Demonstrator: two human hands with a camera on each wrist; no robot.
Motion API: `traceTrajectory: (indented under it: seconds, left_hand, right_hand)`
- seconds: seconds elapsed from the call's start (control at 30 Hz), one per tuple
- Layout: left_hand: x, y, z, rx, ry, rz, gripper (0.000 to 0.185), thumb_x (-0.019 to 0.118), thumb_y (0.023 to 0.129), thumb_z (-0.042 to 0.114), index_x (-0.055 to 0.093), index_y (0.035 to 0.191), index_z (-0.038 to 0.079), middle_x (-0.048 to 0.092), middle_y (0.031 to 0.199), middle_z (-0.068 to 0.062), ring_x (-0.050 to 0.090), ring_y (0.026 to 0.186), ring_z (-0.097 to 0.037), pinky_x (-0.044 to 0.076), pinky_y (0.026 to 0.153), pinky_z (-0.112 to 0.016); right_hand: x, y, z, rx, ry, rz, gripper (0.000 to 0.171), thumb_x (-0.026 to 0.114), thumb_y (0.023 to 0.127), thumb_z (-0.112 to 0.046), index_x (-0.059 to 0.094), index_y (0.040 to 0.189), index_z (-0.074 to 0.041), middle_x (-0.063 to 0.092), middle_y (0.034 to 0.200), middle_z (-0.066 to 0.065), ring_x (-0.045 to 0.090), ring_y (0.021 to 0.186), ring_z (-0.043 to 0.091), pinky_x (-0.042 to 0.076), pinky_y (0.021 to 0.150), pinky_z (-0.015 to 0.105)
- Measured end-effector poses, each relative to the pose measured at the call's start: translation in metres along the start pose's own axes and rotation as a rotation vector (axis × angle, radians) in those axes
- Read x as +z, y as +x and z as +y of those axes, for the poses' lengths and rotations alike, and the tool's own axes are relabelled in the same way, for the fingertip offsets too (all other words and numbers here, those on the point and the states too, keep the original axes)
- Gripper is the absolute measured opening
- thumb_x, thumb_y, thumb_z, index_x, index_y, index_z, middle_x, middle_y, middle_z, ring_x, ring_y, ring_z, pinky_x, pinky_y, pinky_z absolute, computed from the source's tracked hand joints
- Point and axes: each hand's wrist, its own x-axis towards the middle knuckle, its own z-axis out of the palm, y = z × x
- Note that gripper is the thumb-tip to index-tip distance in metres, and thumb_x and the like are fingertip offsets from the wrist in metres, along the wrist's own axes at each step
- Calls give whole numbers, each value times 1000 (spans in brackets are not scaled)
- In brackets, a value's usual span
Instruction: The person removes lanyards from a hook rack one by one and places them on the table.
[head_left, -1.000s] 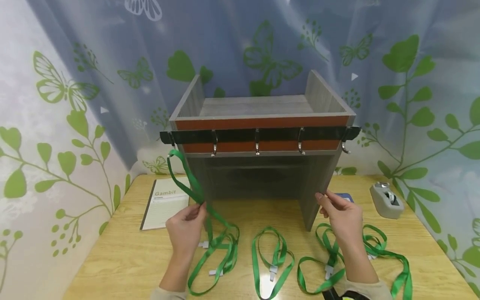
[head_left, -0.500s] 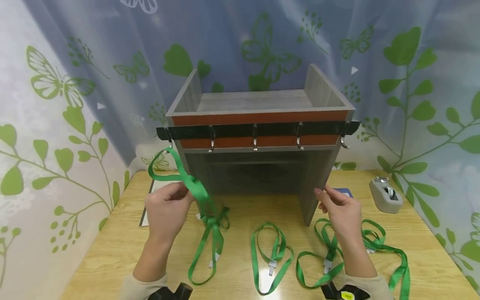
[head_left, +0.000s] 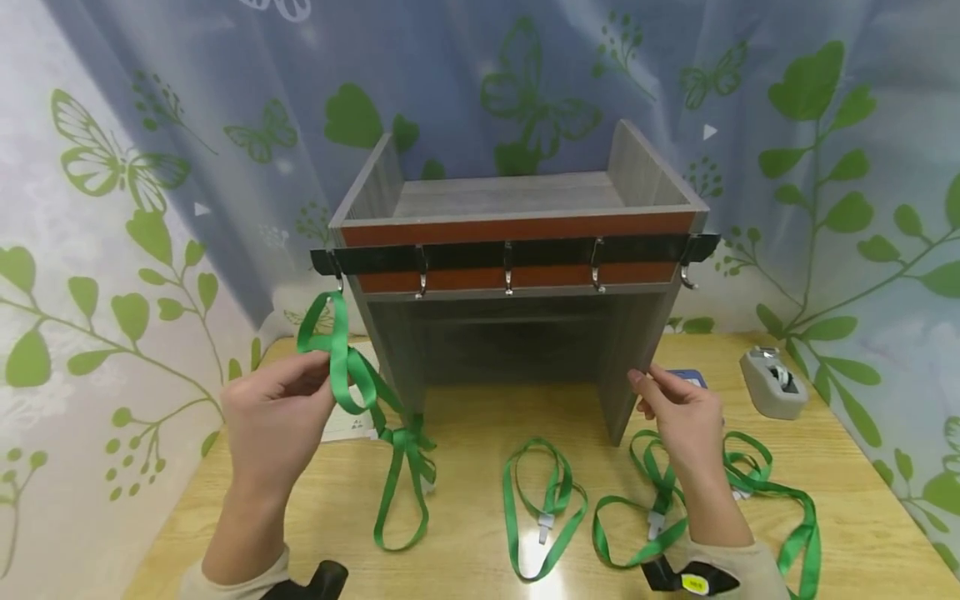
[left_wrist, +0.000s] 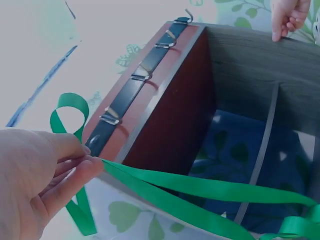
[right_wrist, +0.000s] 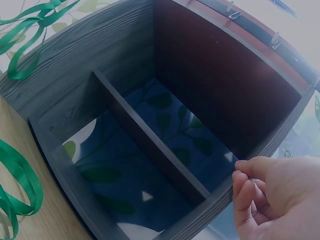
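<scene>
My left hand [head_left: 273, 425] pinches the strap of a green lanyard [head_left: 340, 354] left of a grey wooden shelf [head_left: 617, 400]. The lanyard's upper loop reaches the leftmost hook [head_left: 340, 282] of the black hook rail [head_left: 465, 255] and seems to hang over it. Farther down, a bunched knot and a lower loop dangle above the table. In the left wrist view, two strap lengths stretch rightward from my fingertips. My right hand [head_left: 678, 417] holds the front edge of the shelf's right side panel between thumb and forefinger, its other fingers curled.
More green lanyards lie on the wooden table [head_left: 465, 500]: one in the middle [head_left: 511, 517], others by my right forearm [head_left: 663, 500]. A tape dispenser [head_left: 774, 385] stands at the right. A notebook [head_left: 345, 423] lies behind my left hand, and a blue object [head_left: 688, 377] behind the right.
My left hand has moved left and up, drawing the lanyard strap outward; its lower part has lifted from the table. My right hand stays at the side panel.
</scene>
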Motion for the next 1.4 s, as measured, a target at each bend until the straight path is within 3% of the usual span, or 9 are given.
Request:
traceTrajectory:
  seconds: [0.13, 0.27, 0.5, 0.93, 1.2, 1.33, 1.4]
  left_hand:
    - [-9, -2, 2, 12, 16, 31, 11, 77, 72, -16, 77, 78, -7, 75, 73, -15, 66, 68, 14, 53, 62, -6]
    - [-15, -2, 8, 36, -40, 120, 5, 78, 73, -12, 76, 76, -8, 77, 76, -8, 70, 69, 8, 55, 63, -9]
    - [-18, 15, 23, 88, -229, 272, 9, 77, 73, -15, 69, 74, -21, 77, 86, 0, 75, 74, -3, 58, 65, -14]
    - [-14, 51, 51, 151, -312, 421, 17, 80, 68, -15, 66, 71, -24, 77, 75, -3, 74, 66, -5, 57, 60, -13]
    - [-27, 72, 59, 201, -385, 468, 18, 81, 67, -16, 67, 72, -25, 75, 73, -19, 75, 65, -14, 57, 58, -16]
    - [-31, 73, 60, 204, -454, 442, 17, 79, 65, -20, 65, 73, -27, 74, 74, -22, 76, 66, -18, 59, 57, -19]
    - [-30, 68, 58, 176, -438, 414, 15, 77, 66, -21, 66, 74, -26, 75, 75, -18, 76, 66, -16, 58, 58, -18]
  right_hand:
    - [-1, 1, -1, 1, 7, 0, 51, 80, 86, -34, 69, 126, -5, 73, 77, -7, 62, 63, 5, 55, 60, 16]
    - [-2, 1, -2, -2, 4, -3, 51, 79, 86, -34, 68, 127, -5, 73, 77, -9, 63, 62, 4, 55, 60, 16]
    - [-1, 2, -2, -6, 4, -5, 52, 79, 87, -34, 68, 128, -4, 73, 77, -10, 63, 62, 4, 55, 60, 16]
    - [1, 3, -1, 4, 6, -6, 51, 79, 87, -34, 68, 128, -5, 73, 78, -11, 63, 63, 5, 56, 61, 16]
    - [1, 2, -1, 3, 2, -24, 52, 79, 87, -34, 67, 129, -6, 75, 80, -11, 64, 64, 6, 56, 61, 18]
    - [0, 1, -1, 4, -2, -32, 53, 78, 88, -34, 66, 130, -5, 74, 80, -10, 64, 64, 8, 57, 62, 19]
    - [0, 1, 0, 3, -2, -30, 52, 78, 88, -33, 66, 130, -5, 74, 80, -11, 64, 64, 7, 57, 61, 18]
